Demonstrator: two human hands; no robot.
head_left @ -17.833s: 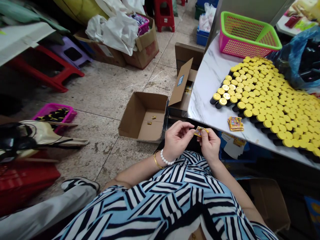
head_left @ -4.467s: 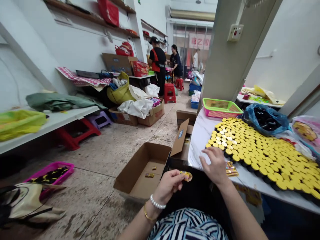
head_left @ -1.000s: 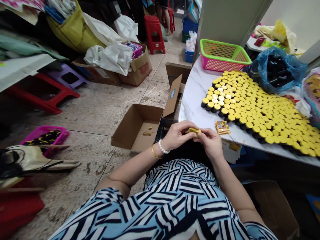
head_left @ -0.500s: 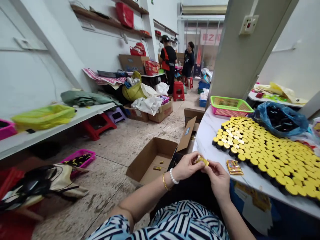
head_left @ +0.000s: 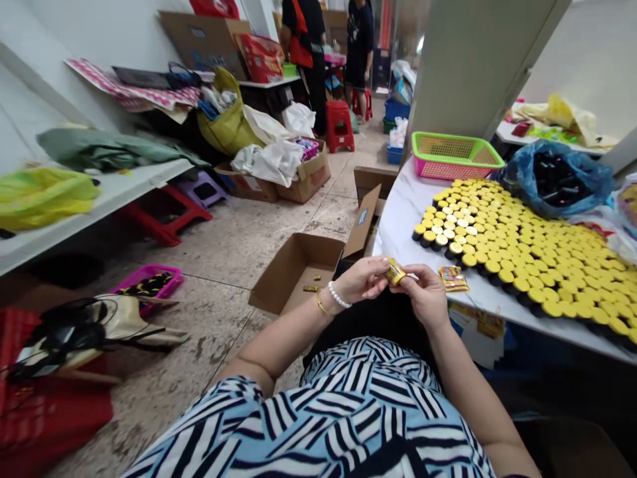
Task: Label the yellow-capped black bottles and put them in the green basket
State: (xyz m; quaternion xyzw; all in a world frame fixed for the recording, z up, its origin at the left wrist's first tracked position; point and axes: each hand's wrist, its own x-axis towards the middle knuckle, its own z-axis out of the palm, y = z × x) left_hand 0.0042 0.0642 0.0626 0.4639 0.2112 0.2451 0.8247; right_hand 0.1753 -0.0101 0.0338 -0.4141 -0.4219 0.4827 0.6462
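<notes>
Over my lap, both hands meet at a small yellow piece with a printed face (head_left: 395, 271), which looks like a wrapper or label. My left hand (head_left: 365, 277) pinches its upper left edge between thumb and forefinger, the other fingers curled. My right hand (head_left: 424, 292) grips its right side with thumb and fingers. Right of that hand, a small stack of printed yellow packets or labels (head_left: 454, 279) lies at the edge of the white table (head_left: 393, 219). Several small yellow pieces (head_left: 312, 289) rest in an open cardboard box (head_left: 279, 275) on the floor to the left.
Many black round pieces with yellow tops (head_left: 517, 249) stand packed together on the table. Behind them are a green and pink basket (head_left: 458, 156) and a blue bag of black pieces (head_left: 560, 176). A pink tray (head_left: 149, 287) lies on the floor. Two people (head_left: 308, 60) stand far back.
My view has tilted down, so the scene sits higher. The yellow piece has turned and shows more of its printed face, and my left fingers have shifted along its edge.
</notes>
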